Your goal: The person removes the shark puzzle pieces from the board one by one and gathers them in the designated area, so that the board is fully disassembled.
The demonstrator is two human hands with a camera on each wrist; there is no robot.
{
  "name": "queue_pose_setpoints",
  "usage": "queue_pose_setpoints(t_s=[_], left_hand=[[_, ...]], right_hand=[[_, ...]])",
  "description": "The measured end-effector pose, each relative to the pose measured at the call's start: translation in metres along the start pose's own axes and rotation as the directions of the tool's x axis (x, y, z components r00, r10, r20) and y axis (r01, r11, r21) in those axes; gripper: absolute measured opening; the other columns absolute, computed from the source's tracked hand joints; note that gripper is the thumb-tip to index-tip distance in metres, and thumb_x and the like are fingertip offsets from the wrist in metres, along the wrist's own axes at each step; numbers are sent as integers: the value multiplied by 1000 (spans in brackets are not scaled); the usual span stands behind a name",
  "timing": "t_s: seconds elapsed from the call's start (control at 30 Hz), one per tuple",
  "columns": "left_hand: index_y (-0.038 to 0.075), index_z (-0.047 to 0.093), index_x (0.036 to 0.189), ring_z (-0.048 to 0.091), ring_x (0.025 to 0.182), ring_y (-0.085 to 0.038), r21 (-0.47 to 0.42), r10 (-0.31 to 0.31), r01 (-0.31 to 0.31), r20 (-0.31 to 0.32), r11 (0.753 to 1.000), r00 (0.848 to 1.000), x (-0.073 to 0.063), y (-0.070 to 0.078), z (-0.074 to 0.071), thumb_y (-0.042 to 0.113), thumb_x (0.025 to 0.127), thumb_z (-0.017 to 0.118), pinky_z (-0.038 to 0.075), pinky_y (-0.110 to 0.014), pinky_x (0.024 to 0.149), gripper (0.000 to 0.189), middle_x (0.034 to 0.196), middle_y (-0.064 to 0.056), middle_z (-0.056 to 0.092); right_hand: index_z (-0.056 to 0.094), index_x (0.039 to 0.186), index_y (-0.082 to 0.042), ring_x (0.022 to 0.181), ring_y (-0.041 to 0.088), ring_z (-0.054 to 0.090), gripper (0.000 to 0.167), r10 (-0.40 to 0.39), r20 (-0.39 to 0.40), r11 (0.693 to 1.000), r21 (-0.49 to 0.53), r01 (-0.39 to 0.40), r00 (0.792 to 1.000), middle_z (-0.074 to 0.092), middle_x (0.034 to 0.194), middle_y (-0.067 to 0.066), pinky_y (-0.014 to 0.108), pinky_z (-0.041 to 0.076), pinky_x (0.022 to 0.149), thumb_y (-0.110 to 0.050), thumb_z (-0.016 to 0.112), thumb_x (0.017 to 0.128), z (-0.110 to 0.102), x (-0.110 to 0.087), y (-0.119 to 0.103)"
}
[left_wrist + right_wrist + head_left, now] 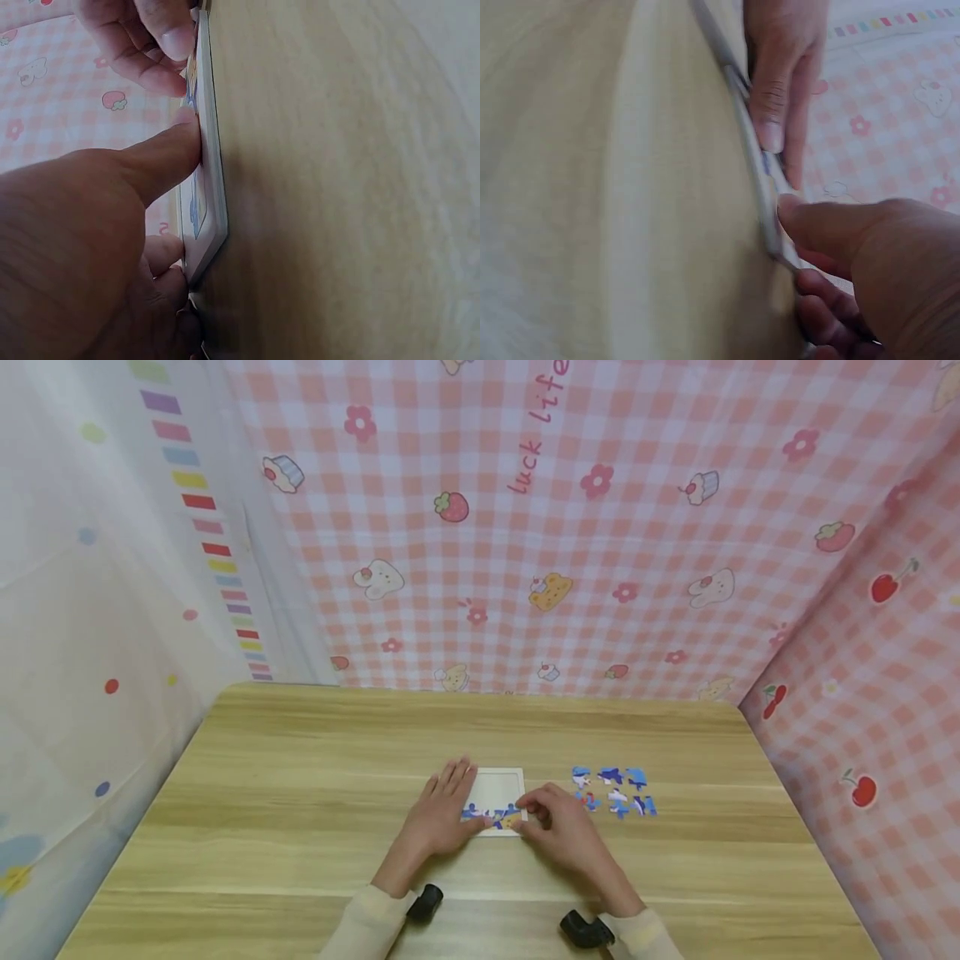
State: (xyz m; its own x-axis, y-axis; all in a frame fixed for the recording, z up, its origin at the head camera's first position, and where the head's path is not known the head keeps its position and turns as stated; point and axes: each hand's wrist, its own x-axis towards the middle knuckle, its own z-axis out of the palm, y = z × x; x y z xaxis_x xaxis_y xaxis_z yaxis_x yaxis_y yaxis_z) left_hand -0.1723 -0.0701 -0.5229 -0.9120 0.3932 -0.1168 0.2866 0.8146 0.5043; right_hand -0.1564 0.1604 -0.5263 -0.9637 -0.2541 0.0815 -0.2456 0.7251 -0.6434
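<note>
Your left hand [442,814] lies fingers-straight across the tray [495,785]; right hand [564,828] curled, grip: cannot tell. Uneven thumb pressure may unseat jigsaw pieces [507,820].

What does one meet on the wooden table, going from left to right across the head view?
Left hand → white-framed jigsaw tray → right hand → six loose jigsaw pieces.

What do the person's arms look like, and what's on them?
Cream sleeves end near the wrists. A curved black gadget sits by each sleeve's end. The left grip and right grip have no gloves.
</note>
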Motion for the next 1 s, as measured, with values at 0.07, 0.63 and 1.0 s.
queue_pose_setpoints(t_s=[0.07, 0.63, 1.0], left_hand=[[3, 24, 162, 12, 161, -34, -4, -1, 1, 2, 1000, 1000, 1, -1, 1, 45, 100, 62, 13, -55, 131, 85, 173, -15, 14], [4, 22, 163, 10, 161, -34, -33, -39, 39, 16, 999, 999, 2, 0, -3, 43, 98, 64, 10, -54, 132, 86, 173, -14, 13], [4, 23, 163, 9, 161, -34, -45, -39, 41, 28, 998, 999, 1, 4, -4, 41, 98, 65, 10, -54, 132, 86, 173, -14, 12]], right_hand=[[75, 101, -18, 83, 9, 54, 19, -7, -11, 1000, -9, 6, 1000, 62, 91, -6, 21, 48, 75, -25, 84, 86, 2, 0, 1], [75, 98, -19, 82, 10, 49, 18, 18, -65, 1000, 17, -17, 998, 58, 90, -6, 23, 43, 74, -23, 85, 84, 11, 0, 0], [75, 97, -18, 81, 8, 47, 17, 29, -71, 1000, 15, -28, 997, 57, 90, -6, 22, 41, 73, -23, 85, 84, 10, -2, -1]])
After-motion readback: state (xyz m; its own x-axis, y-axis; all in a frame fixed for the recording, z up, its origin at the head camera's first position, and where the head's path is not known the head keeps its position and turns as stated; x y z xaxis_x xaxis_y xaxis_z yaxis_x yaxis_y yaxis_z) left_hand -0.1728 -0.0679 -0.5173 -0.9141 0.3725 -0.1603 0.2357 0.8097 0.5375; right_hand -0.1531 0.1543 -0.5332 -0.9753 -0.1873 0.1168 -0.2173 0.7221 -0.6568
